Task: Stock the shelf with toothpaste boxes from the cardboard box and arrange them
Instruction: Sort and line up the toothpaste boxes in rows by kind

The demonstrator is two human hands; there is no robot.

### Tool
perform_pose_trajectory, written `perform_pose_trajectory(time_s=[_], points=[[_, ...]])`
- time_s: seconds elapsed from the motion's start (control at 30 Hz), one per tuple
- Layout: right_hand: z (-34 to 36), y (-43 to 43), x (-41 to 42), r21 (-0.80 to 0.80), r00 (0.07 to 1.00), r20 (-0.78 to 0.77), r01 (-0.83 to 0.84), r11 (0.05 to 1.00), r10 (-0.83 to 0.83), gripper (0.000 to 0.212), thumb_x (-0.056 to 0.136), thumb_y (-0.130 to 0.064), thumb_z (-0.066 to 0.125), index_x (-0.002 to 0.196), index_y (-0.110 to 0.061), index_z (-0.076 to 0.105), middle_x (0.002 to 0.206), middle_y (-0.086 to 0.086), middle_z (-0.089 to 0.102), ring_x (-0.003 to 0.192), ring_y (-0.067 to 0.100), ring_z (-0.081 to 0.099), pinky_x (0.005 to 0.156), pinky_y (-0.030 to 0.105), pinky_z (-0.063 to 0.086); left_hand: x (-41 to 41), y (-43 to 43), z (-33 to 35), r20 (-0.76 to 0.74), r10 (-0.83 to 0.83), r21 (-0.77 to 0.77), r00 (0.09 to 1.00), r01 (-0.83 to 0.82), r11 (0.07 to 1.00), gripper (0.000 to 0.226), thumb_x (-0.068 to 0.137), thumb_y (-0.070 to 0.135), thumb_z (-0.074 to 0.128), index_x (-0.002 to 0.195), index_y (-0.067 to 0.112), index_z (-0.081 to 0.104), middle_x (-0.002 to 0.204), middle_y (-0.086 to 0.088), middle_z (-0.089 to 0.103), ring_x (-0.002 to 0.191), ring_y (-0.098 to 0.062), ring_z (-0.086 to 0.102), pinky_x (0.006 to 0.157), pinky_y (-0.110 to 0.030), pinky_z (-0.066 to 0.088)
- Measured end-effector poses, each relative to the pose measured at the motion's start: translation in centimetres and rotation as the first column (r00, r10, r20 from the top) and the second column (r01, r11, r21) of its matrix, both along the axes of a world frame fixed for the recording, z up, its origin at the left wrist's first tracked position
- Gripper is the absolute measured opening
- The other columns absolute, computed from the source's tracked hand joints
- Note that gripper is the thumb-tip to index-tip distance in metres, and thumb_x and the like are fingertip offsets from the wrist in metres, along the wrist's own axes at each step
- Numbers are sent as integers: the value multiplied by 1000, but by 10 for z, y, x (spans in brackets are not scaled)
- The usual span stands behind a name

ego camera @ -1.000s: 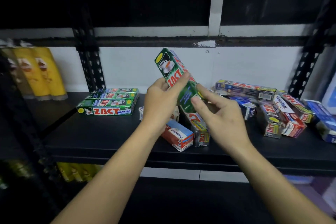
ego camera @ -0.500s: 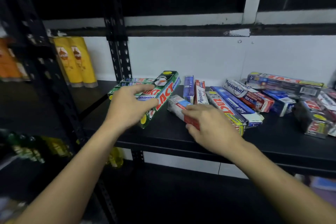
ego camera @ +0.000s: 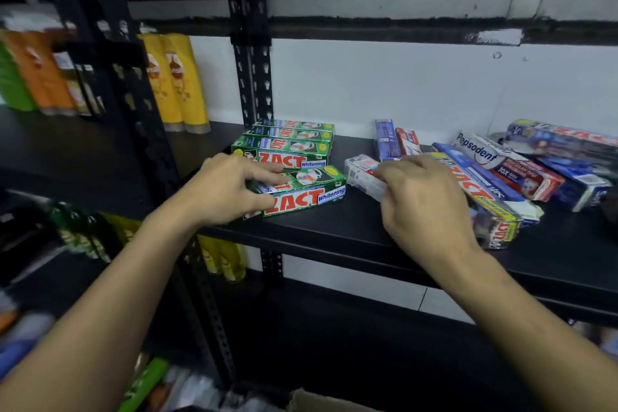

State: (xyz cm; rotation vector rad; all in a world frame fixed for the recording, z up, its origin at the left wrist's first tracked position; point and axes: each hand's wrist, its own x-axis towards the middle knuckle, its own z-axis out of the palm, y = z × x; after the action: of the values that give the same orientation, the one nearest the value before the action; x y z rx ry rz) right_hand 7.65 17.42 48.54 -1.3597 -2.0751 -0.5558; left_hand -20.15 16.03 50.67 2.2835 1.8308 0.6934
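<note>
The green box (ego camera: pixel 302 192), held up in both hands a second earlier, had come down onto the shelf (ego camera: pixel 334 227). The left hand (ego camera: pixel 227 189) gripped its left end, and just behind that grip lay the green stack (ego camera: pixel 287 144), so one more box was nearly filed. The right hand (ego camera: pixel 424 201) had let go and curled round a white box (ego camera: pixel 361 174), hiding most of it. The carton (ego camera: pixel 321 401) below was cut off.

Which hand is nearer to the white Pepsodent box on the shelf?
Right. The right hand grips a small white box just left of the Pepsodent box; the left hand holds a green ZACT box much farther left.
</note>
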Motion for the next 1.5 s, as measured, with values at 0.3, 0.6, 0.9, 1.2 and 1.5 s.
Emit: perform_pose_trajectory(time_s=[0.3, 0.6, 0.9, 1.2, 1.5], points=[[-2, 22, -48, -189, 970, -187, -192, 963, 156, 21, 90, -22, 53, 104, -19, 67, 98, 3, 71, 86, 27, 65, 71, 40, 55, -21, 28, -27, 461, 73, 140, 884, -153, 978, 38, 80, 4, 74, 100, 37, 77, 145, 12, 51, 133, -9, 46, 109, -32, 42], [-10, 35, -67, -345, 824, -564, -290, 893, 49, 23, 78, -37, 66, 98, -25, 70, 82, -15, 70, 79, 4, 65, 80, 29, 54, -34, 55, -44, 639, 178, 165, 749, -359, 919, 27, 85, 12, 67, 103, 31, 70, 128, 14, 63, 99, -8, 66, 75, -30, 59], [-22, 42, -61, -323, 783, -617, -342, 882, 77, 9, 85, -31, 73, 79, -26, 69, 72, -16, 68, 72, -6, 63, 68, 14, 50, -30, 63, -49, 543, 374, 209, 752, -552, 807, 21, 82, 33, 66, 101, 24, 69, 115, 5, 53, 101, -14, 56, 85, -31, 48], [-25, 43, -57, -420, 834, -541, -383, 823, 112, 28, 89, -35, 65, 117, -35, 68, 97, -19, 69, 88, -4, 59, 77, 14, 44, -29, 64, -52, 489, 415, 286, 767, -590, 755, 45, 71, 49, 58, 103, 21, 70, 109, -1, 58, 91, -19, 60, 83, -33, 50], [-27, 43, -56, -397, 794, -593, -432, 810, 133, 34, 87, -31, 67, 121, -33, 66, 103, -25, 70, 100, -8, 61, 90, 27, 51, -28, 66, -53, 486, 447, 277, 751, -617, 737, 40, 81, 44, 65, 109, 15, 68, 108, -3, 62, 93, -20, 62, 83, -32, 49]])
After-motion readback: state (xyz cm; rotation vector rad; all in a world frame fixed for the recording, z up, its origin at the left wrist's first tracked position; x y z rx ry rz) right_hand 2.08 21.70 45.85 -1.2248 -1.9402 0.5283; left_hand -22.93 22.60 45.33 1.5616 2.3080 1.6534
